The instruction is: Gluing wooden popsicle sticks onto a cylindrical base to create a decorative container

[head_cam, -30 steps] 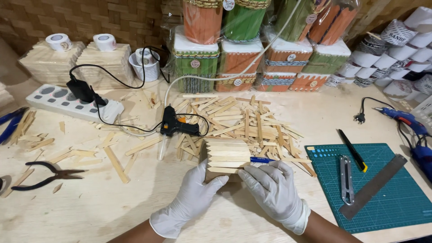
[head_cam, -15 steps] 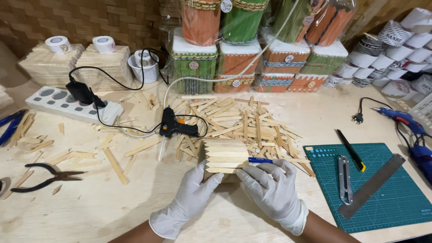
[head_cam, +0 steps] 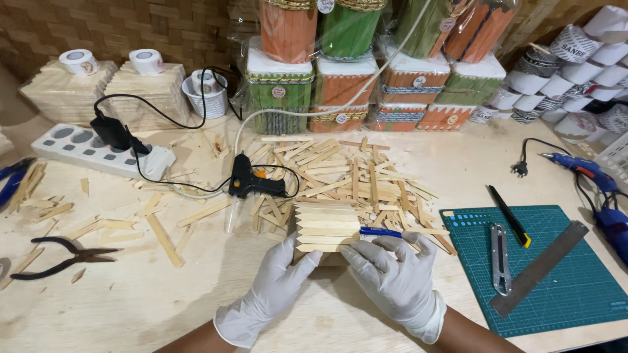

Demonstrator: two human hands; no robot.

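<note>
The stick box [head_cam: 325,227] is gripped by the gloved left hand [head_cam: 278,287] and right hand [head_cam: 399,284]; a blue pen [head_cam: 379,231], seemingly pinched too. It should be kept square on the worktop [head_cam: 131,301].

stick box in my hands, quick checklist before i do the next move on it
1. Left hand on the stick box: ok.
2. Right hand on its other side: ok.
3. Black glue gun within reach, lying beside the loose stick pile: ok.
4. Glue gun hot: cannot tell.
5. Blue pen clear of the box: not ok, it lies against it.
</note>
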